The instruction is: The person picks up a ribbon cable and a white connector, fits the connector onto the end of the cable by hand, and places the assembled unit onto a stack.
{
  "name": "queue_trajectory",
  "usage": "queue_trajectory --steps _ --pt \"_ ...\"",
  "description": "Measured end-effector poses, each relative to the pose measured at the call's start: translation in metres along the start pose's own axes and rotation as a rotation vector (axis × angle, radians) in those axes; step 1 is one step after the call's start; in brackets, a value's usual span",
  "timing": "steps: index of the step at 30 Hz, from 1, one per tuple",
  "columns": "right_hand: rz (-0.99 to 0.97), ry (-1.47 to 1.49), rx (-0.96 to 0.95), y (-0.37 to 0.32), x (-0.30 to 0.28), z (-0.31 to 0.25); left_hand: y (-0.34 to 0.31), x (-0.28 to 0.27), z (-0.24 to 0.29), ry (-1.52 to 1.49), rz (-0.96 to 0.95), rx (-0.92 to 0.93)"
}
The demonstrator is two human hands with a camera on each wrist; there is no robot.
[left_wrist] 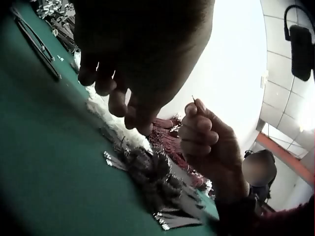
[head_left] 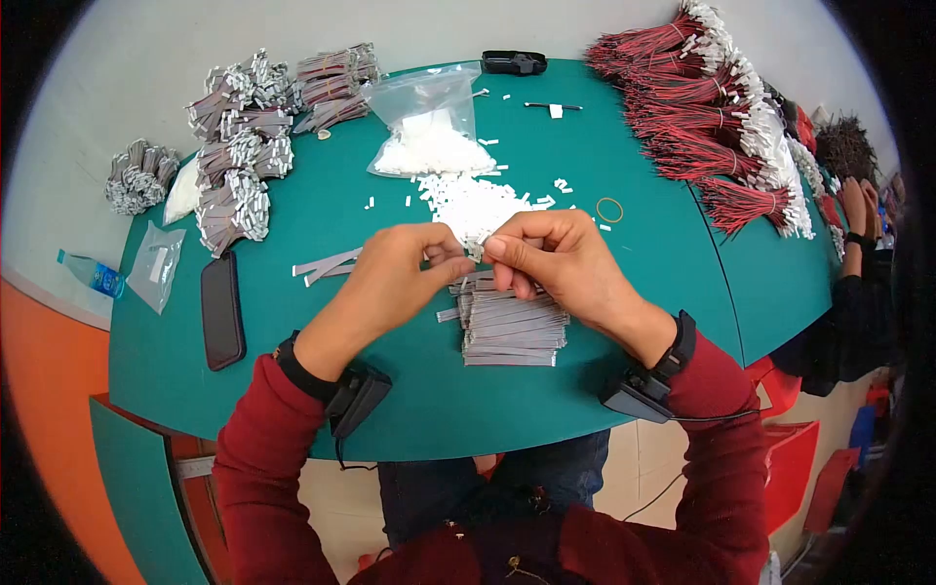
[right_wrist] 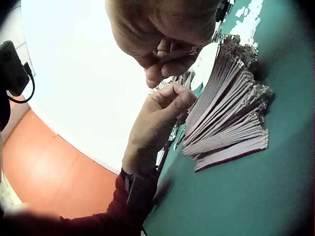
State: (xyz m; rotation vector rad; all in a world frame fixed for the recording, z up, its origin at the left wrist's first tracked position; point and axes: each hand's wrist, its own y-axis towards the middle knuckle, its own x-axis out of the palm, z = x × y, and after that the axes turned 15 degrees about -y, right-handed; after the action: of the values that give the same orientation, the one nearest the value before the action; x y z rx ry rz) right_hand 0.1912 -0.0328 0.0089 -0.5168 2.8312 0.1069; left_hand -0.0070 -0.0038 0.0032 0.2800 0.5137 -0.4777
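Above the stack of flat grey ribbon cables (head_left: 512, 327), left hand (head_left: 405, 268) and right hand (head_left: 556, 258) both pinch one thin grey cable piece (head_left: 475, 251), probably light and limp, best held near its end.

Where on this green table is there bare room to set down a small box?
Bare green lies between the rubber band and the red wire bundles, and along the near edge below the ribbon cable stack. Another patch sits just right of the phone. Crowded: the far left with grey bundles and around the white connector pile.
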Motion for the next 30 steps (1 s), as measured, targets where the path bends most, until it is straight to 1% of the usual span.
queue_trajectory --steps 2,5,11,14,17,20,23,26,30 --pt "-0.009 -0.001 0.001 0.000 0.000 0.001 -0.002 0.004 -0.002 0.163 -0.018 -0.011" --pt "-0.021 -0.006 -0.004 0.001 0.000 0.002 -0.003 0.007 -0.005 0.204 -0.054 -0.020" --pt "-0.012 -0.014 -0.003 0.001 0.000 0.001 -0.003 0.008 -0.007 0.162 -0.049 0.002" --pt "-0.003 0.009 0.007 0.001 0.000 0.001 0.000 0.005 -0.014 -0.025 -0.081 -0.060" --pt "0.005 0.008 0.001 0.003 -0.002 0.004 0.006 -0.002 -0.019 -0.625 -0.076 -0.132" --pt "-0.002 0.005 -0.010 0.003 -0.003 0.004 0.005 -0.012 -0.016 -0.913 -0.132 -0.253" --pt "-0.029 -0.025 -0.025 0.002 -0.001 0.001 0.004 -0.009 -0.013 -1.080 -0.171 -0.269" --pt "-0.045 -0.071 -0.023 0.001 0.000 -0.001 0.003 -0.007 -0.010 -1.168 -0.198 -0.255" --pt "-0.050 -0.077 -0.034 0.000 0.000 -0.001 0.001 -0.006 -0.006 -1.201 -0.197 -0.254"
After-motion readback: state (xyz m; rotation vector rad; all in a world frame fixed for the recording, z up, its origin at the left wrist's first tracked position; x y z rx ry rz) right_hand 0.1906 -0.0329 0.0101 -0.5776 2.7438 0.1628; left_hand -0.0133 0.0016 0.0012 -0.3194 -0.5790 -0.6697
